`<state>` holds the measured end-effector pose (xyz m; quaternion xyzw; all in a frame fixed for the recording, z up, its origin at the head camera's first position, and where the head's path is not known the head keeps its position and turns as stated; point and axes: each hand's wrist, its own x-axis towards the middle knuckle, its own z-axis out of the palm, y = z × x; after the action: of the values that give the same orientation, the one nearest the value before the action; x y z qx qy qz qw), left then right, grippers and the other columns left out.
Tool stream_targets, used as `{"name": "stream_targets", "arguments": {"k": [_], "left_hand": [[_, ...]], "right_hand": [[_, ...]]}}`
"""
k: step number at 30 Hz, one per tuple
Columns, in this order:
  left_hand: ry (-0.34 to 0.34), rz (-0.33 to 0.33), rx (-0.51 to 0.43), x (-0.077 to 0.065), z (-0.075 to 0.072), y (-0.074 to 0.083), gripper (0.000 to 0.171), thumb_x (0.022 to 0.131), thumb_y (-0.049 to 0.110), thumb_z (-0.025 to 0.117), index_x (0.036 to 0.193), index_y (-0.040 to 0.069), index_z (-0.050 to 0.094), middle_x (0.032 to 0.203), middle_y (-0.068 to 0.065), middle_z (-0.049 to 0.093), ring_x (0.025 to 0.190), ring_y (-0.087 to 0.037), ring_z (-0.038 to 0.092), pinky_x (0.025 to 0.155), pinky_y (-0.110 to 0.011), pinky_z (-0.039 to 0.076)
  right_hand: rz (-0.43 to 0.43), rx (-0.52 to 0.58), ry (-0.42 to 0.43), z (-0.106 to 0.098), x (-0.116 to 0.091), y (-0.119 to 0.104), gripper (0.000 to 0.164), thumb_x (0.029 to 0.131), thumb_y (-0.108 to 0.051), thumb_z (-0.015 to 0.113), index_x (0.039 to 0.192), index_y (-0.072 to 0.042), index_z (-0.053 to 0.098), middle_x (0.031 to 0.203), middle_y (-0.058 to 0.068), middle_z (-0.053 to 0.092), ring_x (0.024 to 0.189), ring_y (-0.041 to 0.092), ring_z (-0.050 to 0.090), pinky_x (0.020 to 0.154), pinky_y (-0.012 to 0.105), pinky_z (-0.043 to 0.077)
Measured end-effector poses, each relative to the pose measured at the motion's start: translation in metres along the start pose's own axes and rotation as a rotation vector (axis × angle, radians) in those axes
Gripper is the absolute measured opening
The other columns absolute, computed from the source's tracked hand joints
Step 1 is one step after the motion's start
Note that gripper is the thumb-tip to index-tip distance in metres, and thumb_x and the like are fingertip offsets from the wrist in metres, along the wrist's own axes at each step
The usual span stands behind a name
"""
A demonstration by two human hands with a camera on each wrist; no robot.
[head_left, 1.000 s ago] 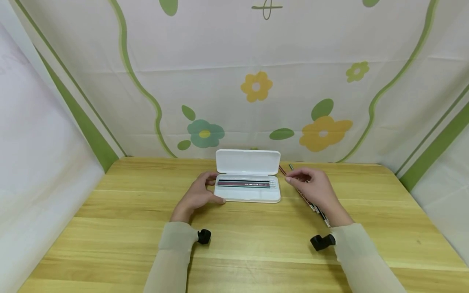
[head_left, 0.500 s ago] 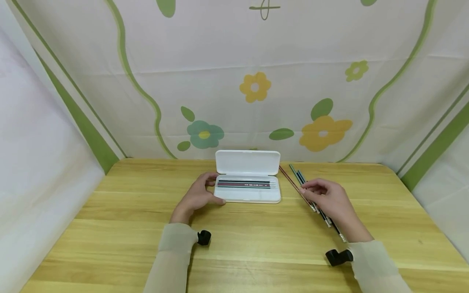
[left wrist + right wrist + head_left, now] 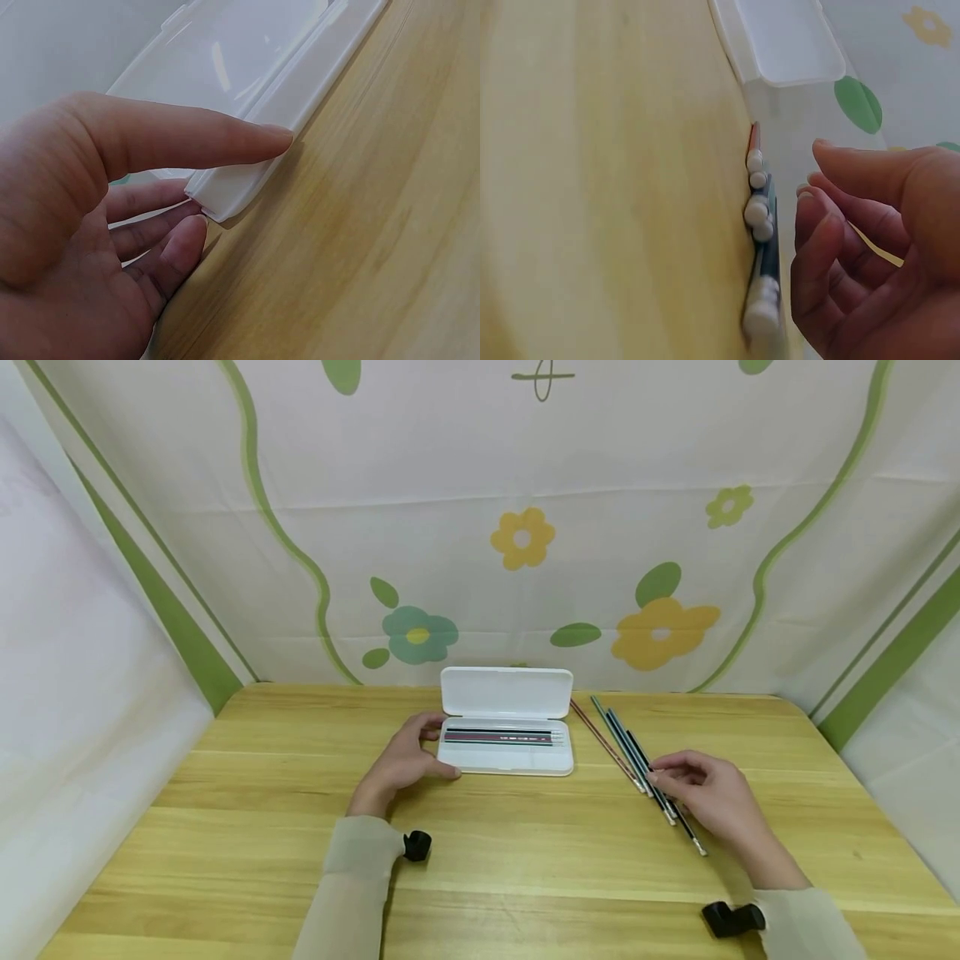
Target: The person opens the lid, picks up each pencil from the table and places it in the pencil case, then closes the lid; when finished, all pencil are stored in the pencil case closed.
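Observation:
A white pencil case [image 3: 480, 762] stands with its lid [image 3: 507, 692] raised, several striped and dark pencils [image 3: 495, 737] lying side by side inside. My left hand [image 3: 405, 758] grips its left end. In the left wrist view the thumb [image 3: 202, 136] lies along the front wall, fingers at the end. To the right of the case, several loose pencils lie in a slanted row, among them a red one [image 3: 600, 739] and a black one [image 3: 692, 837]. Beside their upper parts is my right hand [image 3: 716, 793], fingers half bent; the right wrist view shows a gap between thumb and fingers, with nothing held.
The wooden table [image 3: 525, 877] ends at a pale curtain [image 3: 300, 568] printed with flowers, close behind the case. White-tipped pencil ends [image 3: 762, 315] point toward the person. Each wrist carries a small black camera [image 3: 417, 846].
My right hand has moved right and toward the person, from near the case over the loose pencils, uncovering more of them. The left hand and the case stay put.

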<state>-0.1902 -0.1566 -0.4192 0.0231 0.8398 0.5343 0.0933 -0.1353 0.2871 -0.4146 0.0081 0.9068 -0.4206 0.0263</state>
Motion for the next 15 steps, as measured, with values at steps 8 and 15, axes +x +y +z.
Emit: {"name": "stream_targets", "arguments": {"k": [8,15], "left_hand": [[0.001,0.007,0.004,0.000,0.000,0.000,0.091,0.075,0.007,0.095,0.155,0.012,0.052,0.156,-0.010,0.053,0.140,-0.033,0.049,0.117,-0.052,0.045],[0.002,0.009,0.003,-0.001,0.000,0.000,0.091,0.074,0.007,0.095,0.155,0.011,0.052,0.156,-0.011,0.053,0.139,-0.033,0.049,0.117,-0.052,0.045]], "right_hand": [[0.066,0.030,-0.055,-0.012,-0.015,0.011,0.046,0.099,-0.037,0.079,0.132,-0.005,0.072,0.105,0.003,0.077,0.078,0.009,0.063,0.062,0.029,0.056],[0.089,0.025,-0.102,-0.020,-0.024,0.021,0.050,0.097,-0.035,0.081,0.133,-0.003,0.070,0.104,0.002,0.077,0.077,0.009,0.065,0.062,0.030,0.057]]}}
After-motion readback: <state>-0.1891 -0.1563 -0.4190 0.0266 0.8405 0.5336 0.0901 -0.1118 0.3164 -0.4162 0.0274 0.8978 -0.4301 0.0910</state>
